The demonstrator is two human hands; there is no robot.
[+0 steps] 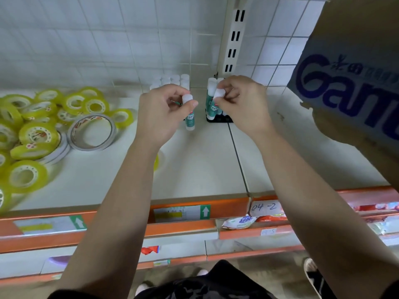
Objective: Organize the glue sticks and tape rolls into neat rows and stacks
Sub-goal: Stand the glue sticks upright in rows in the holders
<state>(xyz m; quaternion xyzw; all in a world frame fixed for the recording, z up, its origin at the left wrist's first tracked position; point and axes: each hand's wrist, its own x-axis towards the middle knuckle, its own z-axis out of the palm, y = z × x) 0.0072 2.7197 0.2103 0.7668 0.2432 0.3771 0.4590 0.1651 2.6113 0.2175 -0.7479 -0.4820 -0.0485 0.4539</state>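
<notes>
head view: the sorting is sitting roughly half done

near left, the tape rolls (32,134) are lying in a loose heap, not yet stacked. further in, the left hand (166,111) is pinching one glue stick (190,113) upright. the right hand (239,104) is pinching a second stick (218,93) by the black tray (218,120). far back, a standing block of sticks (170,80) is looking neat.

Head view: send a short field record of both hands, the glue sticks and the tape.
left hand: grips a glue stick near its cap, upright, base near the shelf
right hand: pinches a second glue stick by its cap, tilted, above the black tray
black tray: holds a few upright sticks
back cluster: capped sticks standing together at the shelf's rear
yellow tape rolls: loose heap at left, unsorted
white tape rolls: leaning beside the heap
cardboard box: at right, over the shelf
</notes>
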